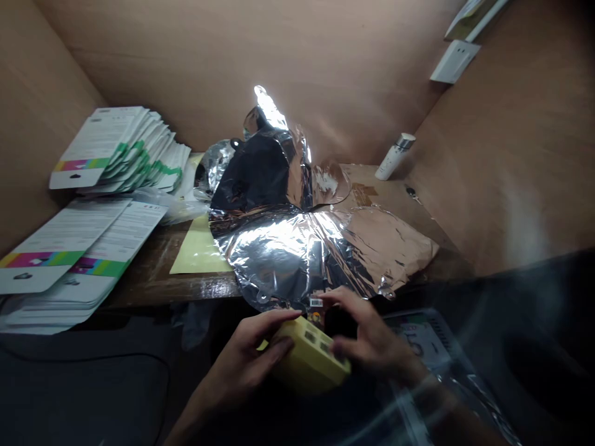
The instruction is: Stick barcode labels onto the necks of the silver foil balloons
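While both hands [242, 365] [372, 331] grip a yellow box [309, 359] (contents unseen), foil [279, 254] lies beyond.

Left hand [246, 359], right hand [372, 334] around yellow box [309, 362]

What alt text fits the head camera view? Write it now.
The left hand and right hand handle a yellow box just in front of a crumpled silver foil balloon lying on a wooden desk. Stacks of printed cards with colored stripes lie to the left, between brown board walls.
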`<state>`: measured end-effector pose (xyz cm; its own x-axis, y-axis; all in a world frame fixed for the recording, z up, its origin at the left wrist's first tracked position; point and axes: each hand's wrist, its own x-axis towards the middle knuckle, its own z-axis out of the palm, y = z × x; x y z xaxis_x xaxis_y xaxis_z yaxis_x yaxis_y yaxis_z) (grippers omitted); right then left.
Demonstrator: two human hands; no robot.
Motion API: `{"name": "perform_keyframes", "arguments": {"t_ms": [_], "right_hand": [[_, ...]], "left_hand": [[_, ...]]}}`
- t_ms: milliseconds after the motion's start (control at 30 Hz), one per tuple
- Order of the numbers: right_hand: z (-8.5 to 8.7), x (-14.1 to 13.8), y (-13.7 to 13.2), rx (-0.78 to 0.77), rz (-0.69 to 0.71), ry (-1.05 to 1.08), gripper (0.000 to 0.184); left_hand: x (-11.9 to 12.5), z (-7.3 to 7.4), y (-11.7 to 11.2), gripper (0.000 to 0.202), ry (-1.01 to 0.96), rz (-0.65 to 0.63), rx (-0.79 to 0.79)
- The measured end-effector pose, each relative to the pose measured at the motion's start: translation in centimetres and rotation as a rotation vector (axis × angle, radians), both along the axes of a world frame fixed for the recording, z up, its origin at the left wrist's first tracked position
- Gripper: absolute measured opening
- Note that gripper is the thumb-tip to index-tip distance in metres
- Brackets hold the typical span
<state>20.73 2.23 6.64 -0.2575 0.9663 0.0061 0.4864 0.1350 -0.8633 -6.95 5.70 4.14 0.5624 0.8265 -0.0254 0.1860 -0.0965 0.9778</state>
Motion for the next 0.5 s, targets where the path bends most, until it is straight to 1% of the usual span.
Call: {"name": "perform_keyframes", "arguments": {"t_ms": [33, 67, 100, 133, 167, 200, 233, 300, 333, 400, 433, 500], "right_hand": [[0.2, 0.1, -0.9, -0.144, 0.093, 0.130, 0.048], [0.3, 0.4, -1.7, -0.273, 0.143, 0.235, 0.048], [0.2, 0.9, -2.4, -0.363, 0.144, 0.311, 0.041], [0.0, 1.6, -3.0, -0.411, 0.106, 0.355, 0.032], [-0.2, 2.6, -3.6, -0.430, 0.058, 0.365, 0.025], [-0.4, 3.7, -4.0, -0.438, 0.020, 0.345, 0.022], [-0.4, 4.9, -4.5, -0.448, 0.013, 0.304, 0.022], [-0.3, 7.2, -5.5, -0.476, 0.048, 0.224, 0.022], [-0.2, 8.2, -6.0, -0.484, 0.063, 0.195, 0.023], [-0.1, 9.6, -6.9, -0.461, 0.033, 0.160, 0.027], [-0.2, 10.1, -7.3, -0.445, -0.002, 0.164, 0.030], [-0.7, 10.7, -7.9, -0.429, -0.065, 0.234, 0.033]], "left_hand": [[0.8, 0.3, 0.4, 0.044, -0.041, -0.028, -0.036], [1.9, 0.7, 1.0, 0.050, -0.087, -0.068, -0.067], [3.3, 1.2, 1.9, 0.052, -0.121, -0.109, -0.084], [4.8, 1.7, 2.9, 0.046, -0.127, -0.138, -0.074], [6.7, 2.1, 4.1, 0.034, -0.101, -0.150, -0.027], [8.7, 2.5, 5.4, 0.022, -0.041, -0.150, 0.060], [10.8, 2.7, 6.5, 0.019, 0.053, -0.161, 0.186], [15.2, 2.6, 8.5, 0.028, 0.244, -0.244, 0.450], [17.2, 2.3, 9.3, 0.032, 0.318, -0.305, 0.546], [20.2, 1.4, 10.3, 0.038, 0.403, -0.411, 0.629], [21.3, 1.0, 10.7, 0.037, 0.426, -0.454, 0.632], [22.2, 0.3, 11.2, 0.029, 0.454, -0.524, 0.618]]}}
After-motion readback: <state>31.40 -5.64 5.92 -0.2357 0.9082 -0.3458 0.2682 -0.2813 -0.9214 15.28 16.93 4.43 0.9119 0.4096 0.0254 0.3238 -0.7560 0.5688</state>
